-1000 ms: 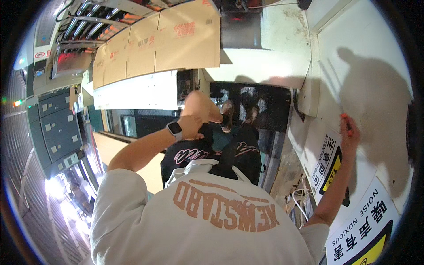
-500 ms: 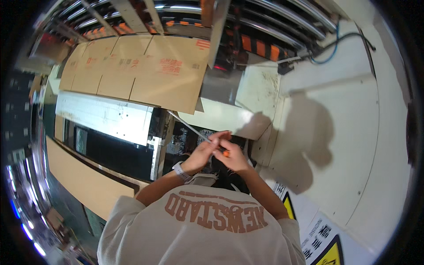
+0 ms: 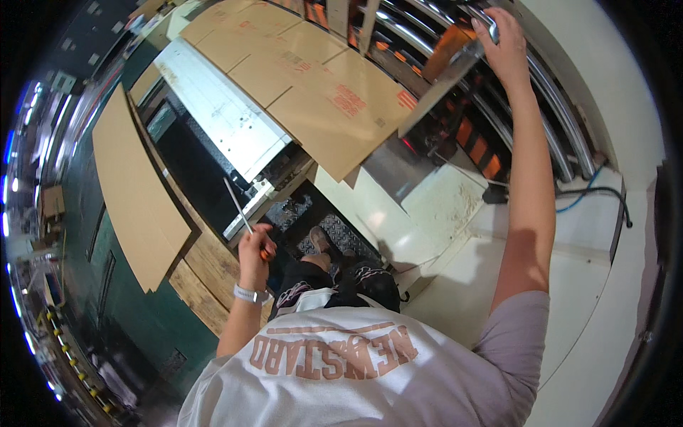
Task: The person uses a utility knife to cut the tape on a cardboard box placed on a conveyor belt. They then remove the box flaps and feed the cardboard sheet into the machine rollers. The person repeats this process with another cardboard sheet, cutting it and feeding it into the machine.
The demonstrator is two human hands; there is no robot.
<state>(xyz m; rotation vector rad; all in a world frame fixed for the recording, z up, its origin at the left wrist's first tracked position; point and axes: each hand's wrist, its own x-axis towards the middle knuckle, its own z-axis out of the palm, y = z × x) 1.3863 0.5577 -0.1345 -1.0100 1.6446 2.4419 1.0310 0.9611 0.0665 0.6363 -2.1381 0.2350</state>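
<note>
My left hand (image 3: 255,249) is closed around a screwdriver, its orange handle (image 3: 265,254) partly hidden by my fingers. The long metal shaft (image 3: 238,204) points up and away, above a dark gap in the machine. Far off at the upper right, my right arm is stretched out and my right hand (image 3: 506,50) is curled round a shiny metal handle (image 3: 491,25) near the rollers. Between my hands lies a flat printed cardboard sheet (image 3: 324,132), resting next to a pale metal plate (image 3: 224,107).
Metal rollers (image 3: 565,135) run along the upper right, with orange-and-black striped parts (image 3: 478,146) below them. A plain cardboard sheet (image 3: 139,192) leans at the left by wooden boards (image 3: 203,285). White panels (image 3: 455,270) stand to my right; a patterned metal step (image 3: 348,238) lies underfoot.
My hands have parted. The left, with the screwdriver, has moved left; the right has reached far up and right to the metal handle. The view has turned.
</note>
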